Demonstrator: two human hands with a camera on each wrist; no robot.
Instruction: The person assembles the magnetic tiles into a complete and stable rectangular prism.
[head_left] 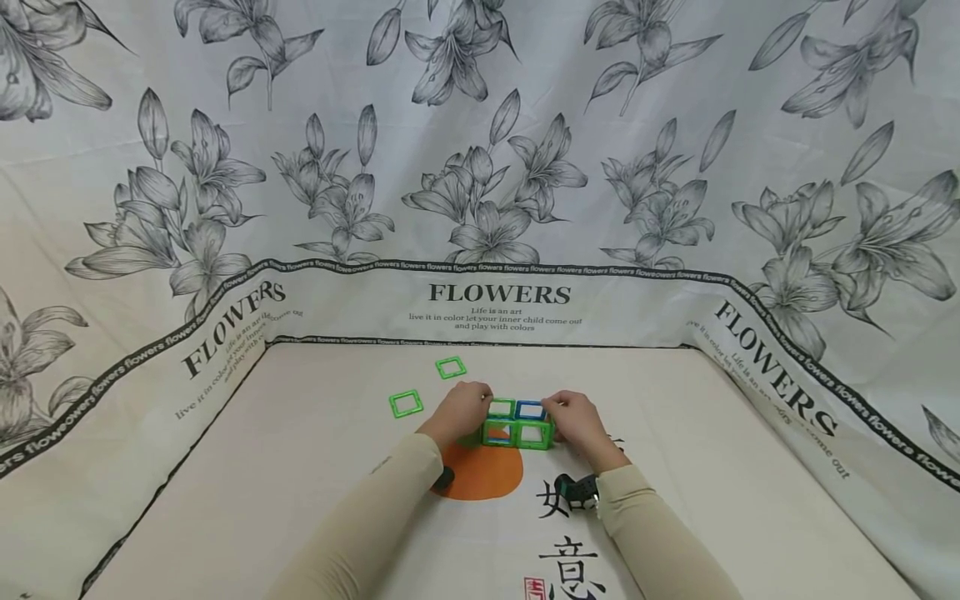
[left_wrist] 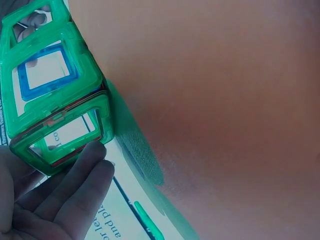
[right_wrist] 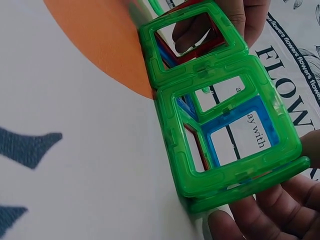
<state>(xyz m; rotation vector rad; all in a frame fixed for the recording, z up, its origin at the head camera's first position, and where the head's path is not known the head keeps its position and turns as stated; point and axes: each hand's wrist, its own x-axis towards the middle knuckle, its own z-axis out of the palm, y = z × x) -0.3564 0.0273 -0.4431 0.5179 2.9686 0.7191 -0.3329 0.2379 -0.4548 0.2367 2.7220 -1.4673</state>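
A box-like block of magnetic tiles (head_left: pixel 516 433), two cubes wide, stands on the table between my two hands. Its front frames are green; a blue-edged frame and some red edges show behind them. My left hand (head_left: pixel 463 408) holds the block's left end. In the left wrist view its fingers (left_wrist: pixel 95 170) lie along the lower edge of a green end tile (left_wrist: pixel 106 112). My right hand (head_left: pixel 579 418) grips the right end. The right wrist view has its fingers (right_wrist: pixel 260 215) curled up against the outer green tile (right_wrist: pixel 250 187), with the thumb mostly hidden.
Two loose green tiles lie on the table left of the block, one nearer (head_left: pixel 408 414) and one farther back (head_left: pixel 454 375). An orange disc (head_left: pixel 480 475) and black characters (head_left: pixel 567 567) are printed on the tabletop cloth. Flower-patterned fabric (head_left: pixel 495 192) rises behind and at both sides.
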